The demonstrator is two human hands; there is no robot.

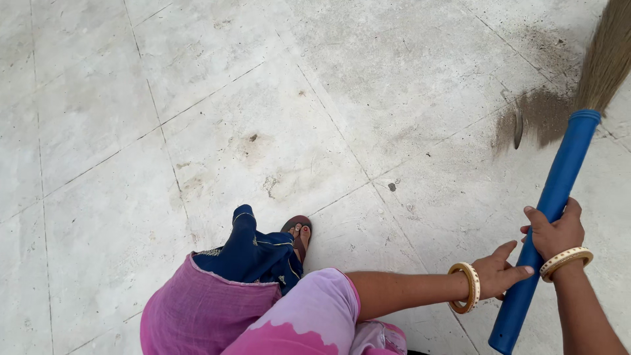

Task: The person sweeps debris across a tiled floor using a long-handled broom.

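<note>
1. At the far left the tiled floor lies pale and stained, its joints running in slanting lines; a small dark mark sits near the middle of the picture.
2. Lower down, near the bottom edge of the floor as seen, a foot in a brown sandal shows beside dark blue cloth and pink clothing.
3. The left hand reaches across toward the lower part of the blue handle; its fingers are spread loose, fingertips touching the tube or just beside it, not clasped (a gold bangle rings that wrist).
4. The right hand wraps firmly round the handle a little higher up, thumb over the front, another bangle at its wrist.
5. The broom slants from the bottom right up to the top right corner of the floor, its straw-coloured bristles fanning out above the handle's collar.
6. Just left of the bristles a heap of brown dust lies on the tiles.
7. Judged from its looks, the broom is light; the plastic tube is stiff and smooth, perhaps slippery, while the bristles are soft and bend easily. The mid-handle suits holding it best, hands apart.
</note>
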